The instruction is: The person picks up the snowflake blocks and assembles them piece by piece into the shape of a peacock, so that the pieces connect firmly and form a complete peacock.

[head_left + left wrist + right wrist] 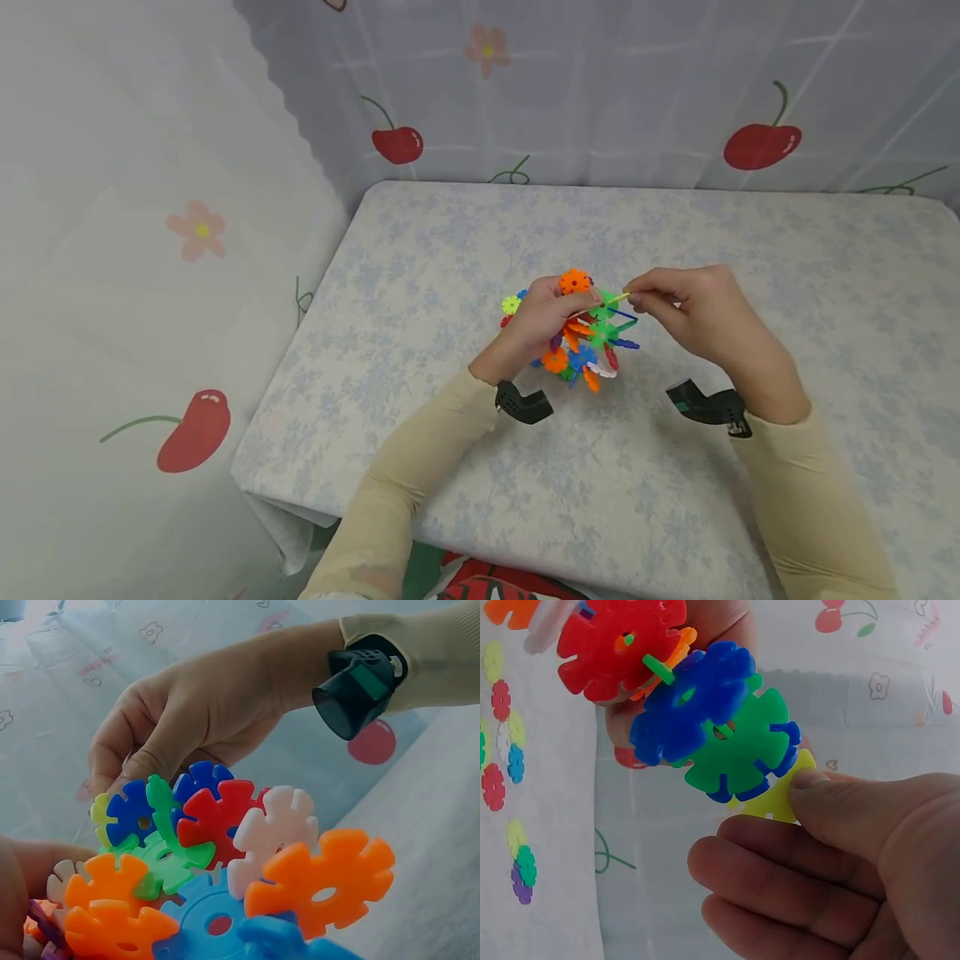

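A cluster of notched plastic snowflake discs (pixel 602 335) in orange, green, blue, red and white is held in my left hand (pixel 537 319) over the table. The left thumb lies across its upper side. My right hand (pixel 686 312) pinches a yellow snowflake disc (pixel 771 801) between thumb and forefinger, its other fingers curled below. In the right wrist view the yellow disc sits right at a green disc (pixel 739 754), partly behind it. A dark blue disc (pixel 694 705) and a red disc (pixel 622 645) join on beside the green one. Much of the left palm is hidden.
The table (pixel 450 250) wears a pale flowered cloth. Several loose-looking discs (pixel 516 761) show at the left in the right wrist view. A curtain (pixel 600 100) printed with cherries hangs behind the table, and another (pixel 135 292) at the left.
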Tool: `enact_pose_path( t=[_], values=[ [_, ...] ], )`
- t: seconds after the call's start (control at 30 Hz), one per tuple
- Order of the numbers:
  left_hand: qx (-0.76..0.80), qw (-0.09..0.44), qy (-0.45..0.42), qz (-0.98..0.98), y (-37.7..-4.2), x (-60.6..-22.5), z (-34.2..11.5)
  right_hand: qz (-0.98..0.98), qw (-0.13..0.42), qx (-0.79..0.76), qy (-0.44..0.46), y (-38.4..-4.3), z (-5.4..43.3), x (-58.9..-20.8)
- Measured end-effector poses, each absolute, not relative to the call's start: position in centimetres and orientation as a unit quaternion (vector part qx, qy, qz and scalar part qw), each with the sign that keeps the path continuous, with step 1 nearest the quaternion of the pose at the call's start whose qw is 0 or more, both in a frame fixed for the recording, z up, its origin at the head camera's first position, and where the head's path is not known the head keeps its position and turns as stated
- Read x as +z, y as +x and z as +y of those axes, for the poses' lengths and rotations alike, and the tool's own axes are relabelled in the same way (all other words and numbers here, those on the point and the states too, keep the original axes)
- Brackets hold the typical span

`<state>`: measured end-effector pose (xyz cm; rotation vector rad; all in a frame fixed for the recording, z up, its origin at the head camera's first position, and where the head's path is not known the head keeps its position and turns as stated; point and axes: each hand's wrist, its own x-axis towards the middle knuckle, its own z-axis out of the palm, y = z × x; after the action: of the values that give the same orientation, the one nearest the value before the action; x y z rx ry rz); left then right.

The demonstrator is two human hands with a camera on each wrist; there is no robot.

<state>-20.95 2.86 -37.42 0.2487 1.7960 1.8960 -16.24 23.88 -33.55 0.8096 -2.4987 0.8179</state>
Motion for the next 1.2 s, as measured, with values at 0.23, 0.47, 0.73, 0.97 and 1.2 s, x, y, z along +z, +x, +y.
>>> enact_pose_path(
  t=[0.23, 0.47, 0.73, 0.97, 1.2],
  values=[
    [0.738, 0.231, 0.083, 0.629, -21.5, -37.0, 3.1, -0.895, 0.186, 0.343, 0.217, -17.2, 23.9, -34.2],
    [0.830, 0.159, 0.015, 0.534, -22.4, -36.4, 2.4, -0.924, 0.096, 0.367, 0.056, -18.4, 24.4, -35.5],
    [0.872, 0.103, -0.031, 0.478, -23.0, -36.3, 1.6, -0.934, -0.178, 0.250, 0.179, -19.4, 19.9, -39.8],
    [0.888, 0.120, -0.054, 0.441, -22.9, -36.7, 1.7, -0.919, -0.164, 0.259, 0.246, -18.9, 18.1, -42.1],
    [0.887, 0.130, -0.043, 0.440, -22.6, -36.9, 1.6, -0.921, -0.183, 0.276, 0.208, -18.9, 18.1, -42.4]
  ],
)
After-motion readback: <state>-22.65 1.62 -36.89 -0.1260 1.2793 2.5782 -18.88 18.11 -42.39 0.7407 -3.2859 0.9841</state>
